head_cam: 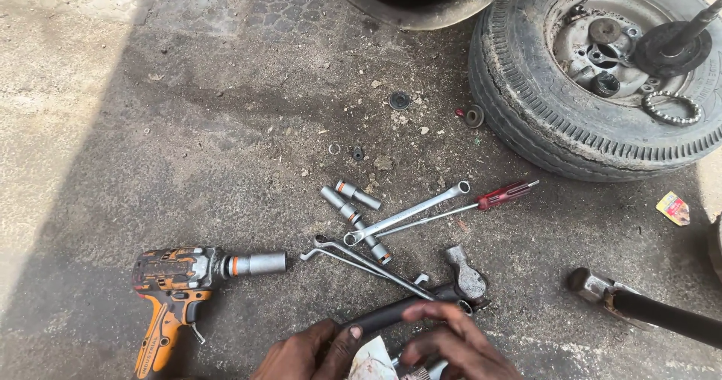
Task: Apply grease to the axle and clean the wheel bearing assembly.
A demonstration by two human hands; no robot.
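My left hand (304, 354) and my right hand (455, 344) are at the bottom edge, close together. Between them is a crumpled white rag (372, 361), which my left thumb presses. My right fingers curl over a small ribbed metal part (421, 372) that is mostly cut off by the frame. Just beyond my fingertips lies a hammer with a black handle (387, 314) and a steel head (466, 275).
On the concrete lie an orange impact wrench (180, 282), loose sockets (357, 195), ring spanners (406, 213), a red-handled screwdriver (504, 194) and a second hammer (639, 305). A tyre on its rim (519, 87) lies at top right with a bearing ring (671, 108).
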